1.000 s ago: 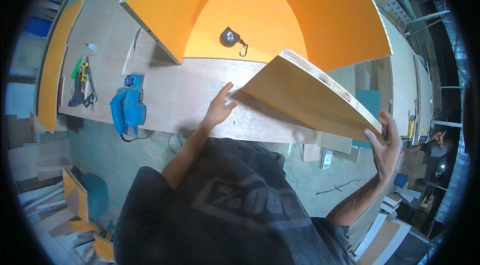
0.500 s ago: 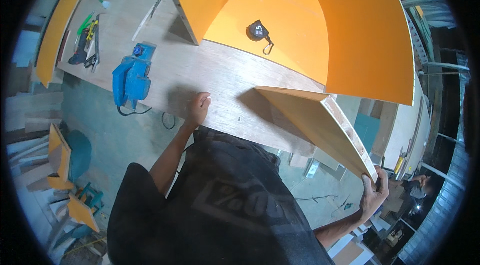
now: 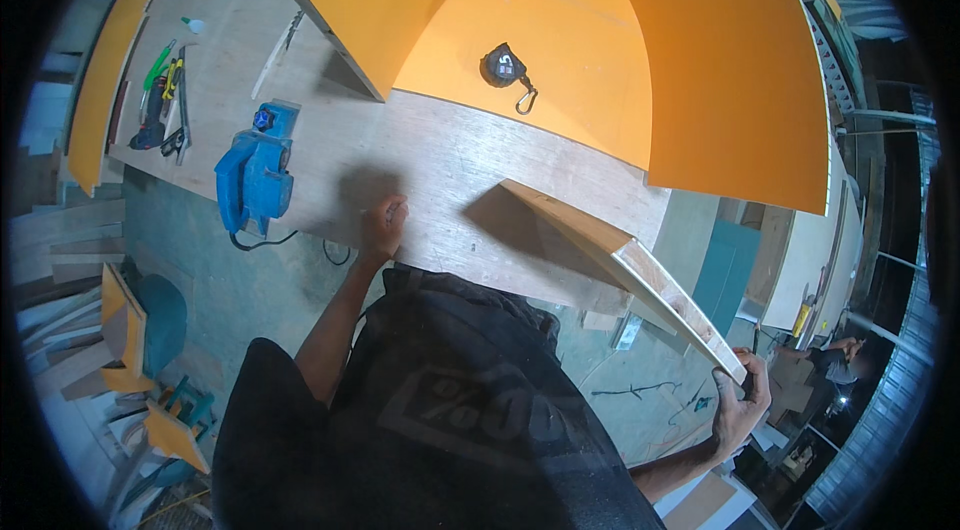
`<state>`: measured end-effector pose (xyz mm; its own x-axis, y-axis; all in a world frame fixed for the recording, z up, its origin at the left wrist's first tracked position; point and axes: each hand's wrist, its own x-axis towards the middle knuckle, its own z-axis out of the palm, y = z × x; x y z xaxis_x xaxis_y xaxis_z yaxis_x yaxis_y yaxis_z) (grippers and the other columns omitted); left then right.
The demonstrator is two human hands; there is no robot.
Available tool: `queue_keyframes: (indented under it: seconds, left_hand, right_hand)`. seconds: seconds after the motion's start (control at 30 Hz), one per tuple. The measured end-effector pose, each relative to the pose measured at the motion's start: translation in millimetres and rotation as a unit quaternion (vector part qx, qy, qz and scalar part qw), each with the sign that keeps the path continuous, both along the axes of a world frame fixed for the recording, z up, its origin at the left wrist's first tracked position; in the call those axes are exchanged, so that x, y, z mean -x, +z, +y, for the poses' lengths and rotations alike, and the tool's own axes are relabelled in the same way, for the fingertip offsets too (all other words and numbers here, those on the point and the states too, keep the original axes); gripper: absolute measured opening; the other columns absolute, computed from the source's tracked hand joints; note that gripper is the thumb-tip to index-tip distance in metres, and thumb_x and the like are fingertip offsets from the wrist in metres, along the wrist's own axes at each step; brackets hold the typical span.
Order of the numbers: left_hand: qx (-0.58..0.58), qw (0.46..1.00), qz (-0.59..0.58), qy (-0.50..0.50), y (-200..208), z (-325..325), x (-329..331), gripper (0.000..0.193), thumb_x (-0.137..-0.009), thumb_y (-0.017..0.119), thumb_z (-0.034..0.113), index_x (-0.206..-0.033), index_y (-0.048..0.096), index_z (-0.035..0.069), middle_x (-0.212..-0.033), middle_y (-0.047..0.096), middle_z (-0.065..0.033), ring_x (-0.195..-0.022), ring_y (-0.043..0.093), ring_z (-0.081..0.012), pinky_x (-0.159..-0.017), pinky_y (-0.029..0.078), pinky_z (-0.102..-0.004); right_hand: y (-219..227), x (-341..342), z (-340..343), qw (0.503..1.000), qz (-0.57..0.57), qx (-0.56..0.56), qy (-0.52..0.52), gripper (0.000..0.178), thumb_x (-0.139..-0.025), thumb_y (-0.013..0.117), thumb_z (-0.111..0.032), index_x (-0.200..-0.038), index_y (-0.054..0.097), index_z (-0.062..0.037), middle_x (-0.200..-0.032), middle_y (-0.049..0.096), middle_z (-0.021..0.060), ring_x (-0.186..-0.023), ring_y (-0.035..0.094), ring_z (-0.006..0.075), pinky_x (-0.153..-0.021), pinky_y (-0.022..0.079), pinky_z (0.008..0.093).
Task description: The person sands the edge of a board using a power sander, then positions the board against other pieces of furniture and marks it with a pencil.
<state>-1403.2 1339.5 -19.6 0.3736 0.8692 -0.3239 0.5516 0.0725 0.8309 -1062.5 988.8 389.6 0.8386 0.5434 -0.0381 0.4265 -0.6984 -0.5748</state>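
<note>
My right hand (image 3: 742,400) grips the outer corner of a wooden panel (image 3: 632,270), thumb on one side and fingers on the other. The panel is tilted; its rough, unfinished edge faces up and its far corner reaches over the table. My left hand (image 3: 383,227) is curled into a fist at the near edge of the pale plywood tabletop (image 3: 440,170), with nothing visible in it. To the left of that fist lies a blue electric hand planer (image 3: 258,175) with a black cord. A black tape measure (image 3: 503,66) with a carabiner rests inside the orange cabinet (image 3: 735,80).
Hand tools (image 3: 165,100) and a small white-and-green bottle (image 3: 193,26) lie at the table's far left. Offcuts (image 3: 125,325) are piled on the floor at the left. Boards (image 3: 790,260) stand at the right, where another person (image 3: 835,360) is farther off.
The panel has turned in my right hand, showing more of its edge and less of its broad face. My left fist has shifted slightly left and nearer to me.
</note>
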Motion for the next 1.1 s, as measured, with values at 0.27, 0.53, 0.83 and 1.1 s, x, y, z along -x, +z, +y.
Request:
queue_keyframes:
  seconds: [0.27, 0.53, 0.83, 1.1]
  left_hand:
    - [-0.043, 0.999, 0.004, -0.009, -1, 0, -12, 0.029, -0.097, 0.067, 0.023, -0.113, 0.073, 0.000, -0.097, 0.077, -0.0175, -0.091, 0.075, -0.0225, -0.081, 0.057, -0.0367]
    - [-0.041, 0.994, -0.063, -0.075, 7, 6, -49, 0.021, -0.098, 0.065, 0.017, -0.110, 0.073, 0.001, -0.092, 0.075, -0.0164, -0.080, 0.072, -0.0218, -0.077, 0.056, -0.0328]
    - [0.048, 0.985, -0.094, -0.140, 27, -6, -76, 0.024, -0.099, 0.068, 0.024, -0.111, 0.073, 0.004, -0.096, 0.076, -0.0169, -0.089, 0.075, -0.0252, -0.081, 0.057, -0.0355]
    - [0.077, 0.948, -0.268, -0.155, 33, -37, -131, 0.082, -0.098, 0.069, 0.047, -0.150, 0.037, -0.008, -0.144, 0.055, -0.0281, -0.135, 0.055, -0.0335, -0.111, 0.043, -0.0447]
  right_hand:
    - [10, -1, 10, 0.999, -0.012, 0.036, 0.026, 0.035, -0.083, 0.084, -0.019, -0.103, 0.065, 0.0027, -0.105, 0.067, 0.0089, -0.100, 0.060, 0.0182, -0.093, 0.045, 0.0325]
    - [27, 22, 98, 0.982, -0.070, 0.045, 0.172, 0.054, -0.072, 0.093, -0.029, -0.108, 0.068, 0.0039, -0.100, 0.069, 0.0117, -0.084, 0.063, 0.0191, -0.073, 0.051, 0.0300]
    - [11, 50, 134, 0.979, -0.116, 0.021, 0.164, 0.039, -0.080, 0.087, -0.027, -0.101, 0.073, 0.0021, -0.085, 0.066, 0.0121, -0.073, 0.064, 0.0209, -0.066, 0.051, 0.0335]
    - [73, 54, 83, 0.971, -0.199, -0.074, 0.113, 0.030, -0.086, 0.076, -0.011, -0.108, 0.070, 0.0082, -0.090, 0.066, 0.0086, -0.083, 0.059, 0.0154, -0.076, 0.046, 0.0285]
